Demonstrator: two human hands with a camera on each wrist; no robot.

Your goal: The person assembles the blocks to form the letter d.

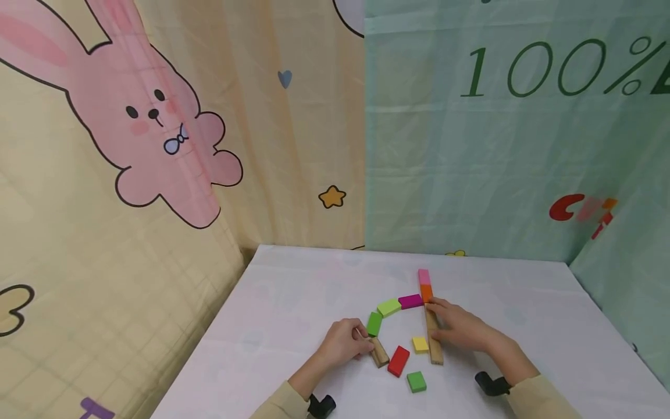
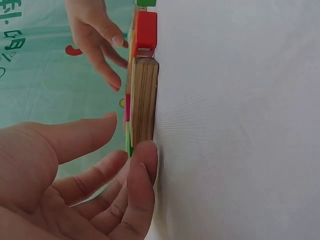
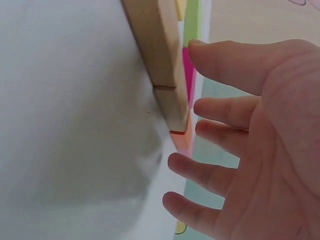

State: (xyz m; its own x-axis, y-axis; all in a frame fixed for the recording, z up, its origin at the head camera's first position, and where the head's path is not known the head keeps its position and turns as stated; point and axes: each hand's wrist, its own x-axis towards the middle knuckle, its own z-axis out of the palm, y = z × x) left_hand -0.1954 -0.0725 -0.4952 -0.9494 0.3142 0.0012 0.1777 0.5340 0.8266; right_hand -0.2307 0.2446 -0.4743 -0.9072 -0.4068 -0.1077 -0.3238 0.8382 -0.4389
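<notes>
Small blocks lie on a white table in the head view. The left hand (image 1: 344,343) has its fingertips at a wooden block (image 1: 380,354); in the left wrist view they touch that block's end (image 2: 144,102), with the thumb apart from it. Beside a straight column of wooden blocks (image 1: 434,340) is the right hand (image 1: 463,327), its fingers loosely extended and spread in the right wrist view. An orange block (image 1: 426,293) and a pink block (image 1: 424,277) continue the column upward. Green (image 1: 374,324), light green (image 1: 389,307) and magenta (image 1: 410,301) blocks curve from the wooden block to the column.
Inside the curve, a yellow block (image 1: 420,345) lies against the column's left side. A red block (image 1: 399,361) and another green block (image 1: 416,382) lie nearer the front. Printed curtains (image 1: 293,145) hang behind the white table (image 1: 272,302).
</notes>
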